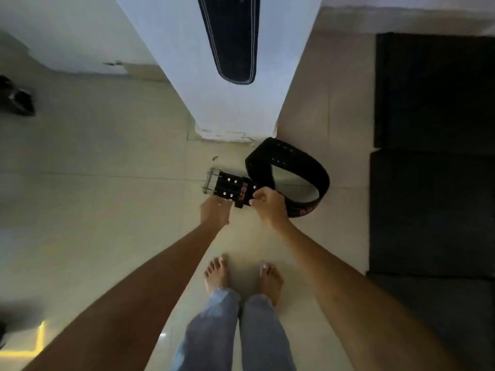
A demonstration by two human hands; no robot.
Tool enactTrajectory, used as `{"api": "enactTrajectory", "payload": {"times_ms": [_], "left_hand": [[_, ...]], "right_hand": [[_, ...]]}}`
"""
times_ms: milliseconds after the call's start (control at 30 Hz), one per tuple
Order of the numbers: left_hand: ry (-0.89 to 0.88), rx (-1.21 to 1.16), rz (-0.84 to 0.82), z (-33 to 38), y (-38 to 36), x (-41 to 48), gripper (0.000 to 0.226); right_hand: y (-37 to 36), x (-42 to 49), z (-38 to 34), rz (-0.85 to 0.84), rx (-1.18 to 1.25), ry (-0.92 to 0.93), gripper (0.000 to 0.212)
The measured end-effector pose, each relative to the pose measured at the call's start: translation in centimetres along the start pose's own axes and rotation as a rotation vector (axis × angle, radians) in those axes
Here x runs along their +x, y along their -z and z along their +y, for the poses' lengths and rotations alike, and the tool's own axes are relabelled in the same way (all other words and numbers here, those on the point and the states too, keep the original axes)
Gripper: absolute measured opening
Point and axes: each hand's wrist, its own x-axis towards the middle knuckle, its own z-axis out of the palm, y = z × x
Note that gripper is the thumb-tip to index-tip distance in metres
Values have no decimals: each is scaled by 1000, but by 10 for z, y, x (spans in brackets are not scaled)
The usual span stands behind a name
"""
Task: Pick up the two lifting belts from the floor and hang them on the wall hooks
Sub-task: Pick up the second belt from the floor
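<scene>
Bare feet (242, 277) and jeans (235, 333) stood nearest the camera on pale floor tiles (107, 210). Both arms reached forward and down. The left hand (215, 212) lay at the buckle end of the floor belt (289, 167), fingers curled down at the strap's near edge; a firm grip could not be confirmed. The right hand (269, 203) pinched the strap just right of the rivets, thumb and fingers closed on it. The steel buckle (210, 180) pointed left; the rest of the belt curled in a loop on the tiles, touching the foot of the white pillar (214, 62). Dark mats (428, 156) lay to the right. Farther off, the second belt (233, 36) hung down the pillar face; its hook was out of view.
</scene>
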Motion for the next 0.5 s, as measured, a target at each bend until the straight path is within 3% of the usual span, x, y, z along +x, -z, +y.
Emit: {"api": "enactTrajectory", "payload": {"times_ms": [100, 300, 400, 500], "left_hand": [[125, -74, -58, -38, -38, 81, 10], [286, -205, -95, -103, -104, 185, 39], [353, -380, -151, -115, -118, 206, 48], [449, -632, -246, -115, -115, 205, 40]], "right_hand": [[-29, 74, 55, -65, -90, 3, 30], [-81, 196, 107, -71, -398, 162, 48], [-98, 231, 111, -122, -600, 179, 60], [-105, 245, 106, -166, -858, 84, 69]]}}
